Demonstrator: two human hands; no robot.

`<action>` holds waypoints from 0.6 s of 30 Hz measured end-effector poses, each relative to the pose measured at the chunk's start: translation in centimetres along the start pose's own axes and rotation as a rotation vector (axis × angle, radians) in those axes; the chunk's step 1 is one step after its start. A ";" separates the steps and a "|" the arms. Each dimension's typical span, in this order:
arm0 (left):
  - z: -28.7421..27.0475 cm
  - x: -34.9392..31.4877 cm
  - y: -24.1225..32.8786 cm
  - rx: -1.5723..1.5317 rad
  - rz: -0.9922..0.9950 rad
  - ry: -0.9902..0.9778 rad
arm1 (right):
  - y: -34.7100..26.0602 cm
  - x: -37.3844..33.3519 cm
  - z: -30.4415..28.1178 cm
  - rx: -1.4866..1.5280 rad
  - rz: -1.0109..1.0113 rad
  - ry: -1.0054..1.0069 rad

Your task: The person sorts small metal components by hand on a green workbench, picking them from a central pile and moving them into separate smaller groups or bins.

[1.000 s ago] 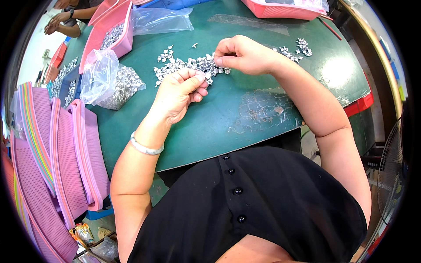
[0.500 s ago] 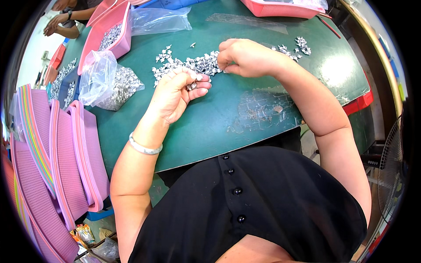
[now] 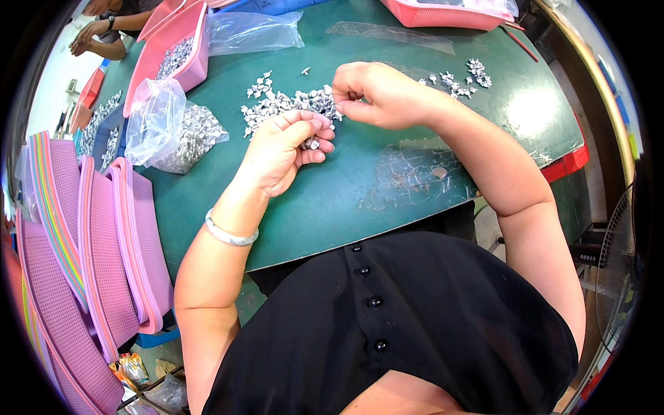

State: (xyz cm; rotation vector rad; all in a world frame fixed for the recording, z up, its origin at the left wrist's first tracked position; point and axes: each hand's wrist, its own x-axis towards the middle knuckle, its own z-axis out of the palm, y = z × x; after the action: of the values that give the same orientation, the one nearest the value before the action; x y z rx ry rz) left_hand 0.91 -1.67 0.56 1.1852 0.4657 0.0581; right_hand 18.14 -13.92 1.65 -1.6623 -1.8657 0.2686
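Note:
A heap of small silver metal parts [image 3: 275,105] lies on the green table [image 3: 304,214] in front of me. My left hand [image 3: 287,146] is curled, palm partly up, at the near edge of the heap; several of these parts sit in its bent fingers. My right hand [image 3: 377,95] hangs at the heap's right side with thumb and fingers drawn together, and whatever may be between the fingertips is hidden. Smaller clusters of loose parts [image 3: 456,86] rest to the right, beyond my right wrist.
Left of the heap stands a clear plastic bag [image 3: 155,117] of parts, beside a pink basket [image 3: 197,72] holding more. Stacked pink baskets [image 3: 142,235] crowd the table's left side. A pink tray [image 3: 443,15] sits at the far edge. Another person's hands [image 3: 86,38] show far left.
My right hand has shifted slightly left, closer to my left hand. My left fingers have closed a little more over the parts.

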 end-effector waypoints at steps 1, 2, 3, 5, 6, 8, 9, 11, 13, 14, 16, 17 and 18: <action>0.1 -0.1 0.0 0.001 -0.005 -0.002 | -0.2 0.0 0.1 -0.012 -0.029 0.041; 0.2 -0.1 0.0 0.002 -0.009 -0.003 | -0.3 0.0 0.3 -0.025 -0.057 0.083; 0.2 -0.1 0.0 -0.005 -0.015 -0.008 | -0.5 0.0 0.4 -0.037 -0.088 0.124; 0.2 -0.1 0.0 -0.019 -0.025 -0.018 | -0.9 0.0 0.5 -0.077 -0.130 0.164; 0.2 -0.1 0.0 -0.038 -0.022 -0.026 | -1.0 0.1 0.6 -0.099 -0.150 0.185; 0.3 -0.3 0.0 -0.076 -0.015 -0.042 | -1.1 0.1 0.7 -0.115 -0.169 0.211; 0.3 -0.3 0.0 -0.088 -0.016 -0.053 | -1.2 0.1 0.8 -0.123 -0.179 0.223; 0.3 -0.3 0.0 -0.111 -0.019 -0.074 | -1.3 0.1 0.9 -0.133 -0.202 0.241; 0.0 -0.1 -0.3 -0.141 -0.010 -0.089 | -1.5 0.1 1.0 -0.142 -0.219 0.252; -0.1 0.0 -0.4 -0.156 -0.005 -0.096 | -1.5 0.2 1.0 -0.146 -0.225 0.256; -0.1 0.1 -0.5 -0.149 -0.001 -0.076 | -1.5 0.2 1.0 -0.113 -0.225 0.255; -0.1 0.1 -0.6 -0.146 0.001 -0.066 | -1.4 0.2 0.9 -0.074 -0.221 0.250; -0.1 0.1 -0.6 -0.135 0.007 -0.060 | -1.3 0.1 0.9 -0.036 -0.215 0.245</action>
State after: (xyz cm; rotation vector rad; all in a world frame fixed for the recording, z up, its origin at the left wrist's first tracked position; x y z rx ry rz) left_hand 0.85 -1.73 -0.01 1.0536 0.3982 0.0588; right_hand 16.57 -13.83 1.65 -1.4313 -1.8499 -0.0563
